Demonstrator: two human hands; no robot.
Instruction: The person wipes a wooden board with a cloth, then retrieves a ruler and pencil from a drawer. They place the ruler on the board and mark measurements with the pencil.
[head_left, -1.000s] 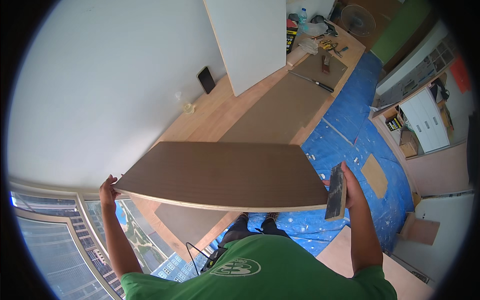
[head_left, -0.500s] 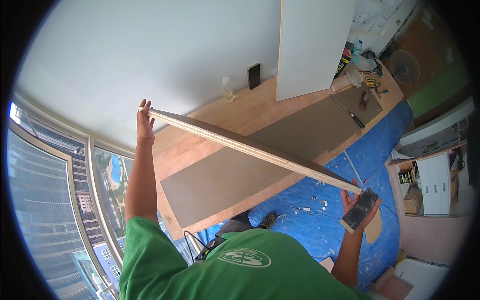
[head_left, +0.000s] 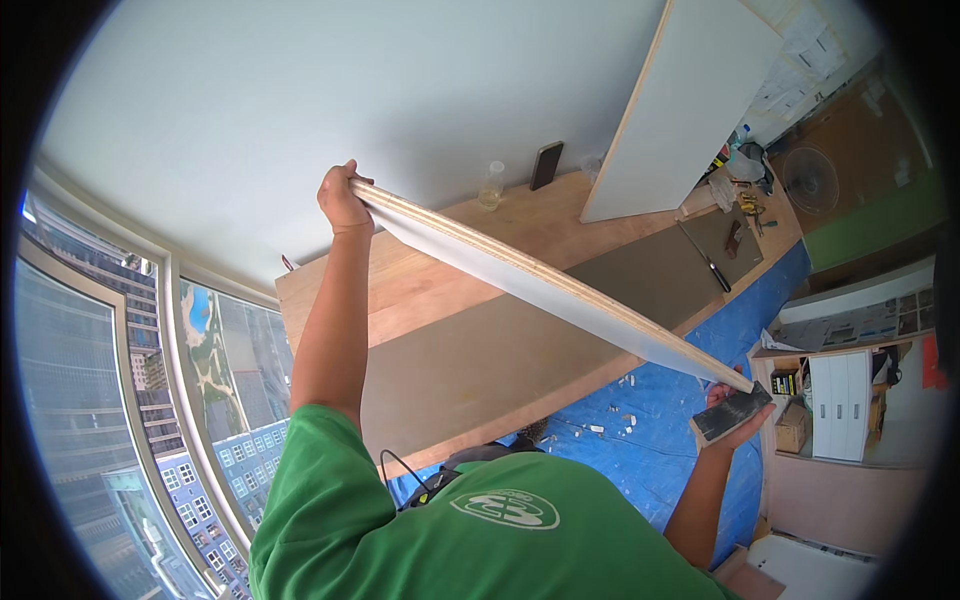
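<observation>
here both hands' grip holds the plywood board (head_left: 540, 285): left hand (head_left: 340, 198) high, right hand (head_left: 728, 412) low

I can't see my right hand's (head_left: 735, 415) fingertips: they sit behind the dark block (head_left: 733, 414) and board (head_left: 540, 280) end. My left hand's (head_left: 343, 197) fingertips curl behind the board's far end, hidden too.

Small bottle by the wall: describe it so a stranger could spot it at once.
Start at the long wooden platform under the white wall. At its back edge stands a small clear bottle, left of a dark phone leaning on the wall. It is the only transparent thing there.
</observation>
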